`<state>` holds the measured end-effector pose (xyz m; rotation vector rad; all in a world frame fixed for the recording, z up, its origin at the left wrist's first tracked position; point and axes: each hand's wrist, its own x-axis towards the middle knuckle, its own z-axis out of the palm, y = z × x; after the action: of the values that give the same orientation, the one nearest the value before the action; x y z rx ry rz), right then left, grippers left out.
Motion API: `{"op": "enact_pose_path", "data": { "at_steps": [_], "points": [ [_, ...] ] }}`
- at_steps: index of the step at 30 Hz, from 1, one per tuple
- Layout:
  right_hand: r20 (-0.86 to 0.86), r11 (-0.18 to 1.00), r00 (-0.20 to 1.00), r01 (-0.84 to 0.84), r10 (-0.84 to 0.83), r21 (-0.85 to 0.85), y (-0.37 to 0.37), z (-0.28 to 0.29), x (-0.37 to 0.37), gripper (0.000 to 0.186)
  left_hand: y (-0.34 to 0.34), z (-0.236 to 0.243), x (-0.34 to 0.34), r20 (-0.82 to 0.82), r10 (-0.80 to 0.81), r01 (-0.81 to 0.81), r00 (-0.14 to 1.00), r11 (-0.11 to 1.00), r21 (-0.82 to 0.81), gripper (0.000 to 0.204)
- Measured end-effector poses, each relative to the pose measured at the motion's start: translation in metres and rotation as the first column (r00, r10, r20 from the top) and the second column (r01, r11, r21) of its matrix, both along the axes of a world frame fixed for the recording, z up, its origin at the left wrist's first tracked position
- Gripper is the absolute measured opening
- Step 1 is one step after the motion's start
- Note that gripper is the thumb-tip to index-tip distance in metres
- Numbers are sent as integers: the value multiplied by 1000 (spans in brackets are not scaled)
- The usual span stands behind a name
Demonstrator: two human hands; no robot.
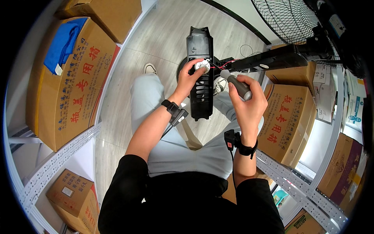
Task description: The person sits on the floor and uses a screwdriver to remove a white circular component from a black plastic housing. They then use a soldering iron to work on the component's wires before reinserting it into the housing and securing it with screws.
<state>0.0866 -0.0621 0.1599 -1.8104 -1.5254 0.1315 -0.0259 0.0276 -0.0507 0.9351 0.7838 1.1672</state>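
Observation:
A long black plastic housing point(200, 105) with slots lies lengthwise between my legs, near the middle of the view. My left hand point(187, 80) is closed on a small round white-and-silver part point(203, 64) at the upper middle of the housing, thumb on top of it. Red and dark wires point(230, 62) run from there toward a black fan column point(276, 58). In my right hand point(249, 101) is a grey cylindrical screwdriver point(238, 85), its head pointing up-left toward the round part, just right of the housing. Whether its tip touches anything I cannot tell.
A wire-cage fan head point(284, 17) hangs at the upper right. Metal shelves point(54, 156) with several cardboard boxes point(288, 121) flank me on both sides. A folded blue cloth point(62, 45) rests on the upper left box.

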Motion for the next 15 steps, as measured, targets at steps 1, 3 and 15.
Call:
{"op": "enact_pose_path", "data": {
  "at_steps": [1, 3, 15],
  "points": [
    [1, 1000, 1000, 2, -2, -6, 0, 0, 0, 22, 0, 0, 0, -13, 2, -2, 1000, 1000, 11, 32],
    [8, 1000, 1000, 3, -3, -16, 0, 0, 1, 22, -1, 1, 1, -28, 5, -4, 1000, 1000, 25, 31],
    [85, 998, 995, -60, 57, 28, 12, 4, 6, 22, 0, 2, -1, -167, 44, -18, 985, 988, 153, 31]
  ]
}}
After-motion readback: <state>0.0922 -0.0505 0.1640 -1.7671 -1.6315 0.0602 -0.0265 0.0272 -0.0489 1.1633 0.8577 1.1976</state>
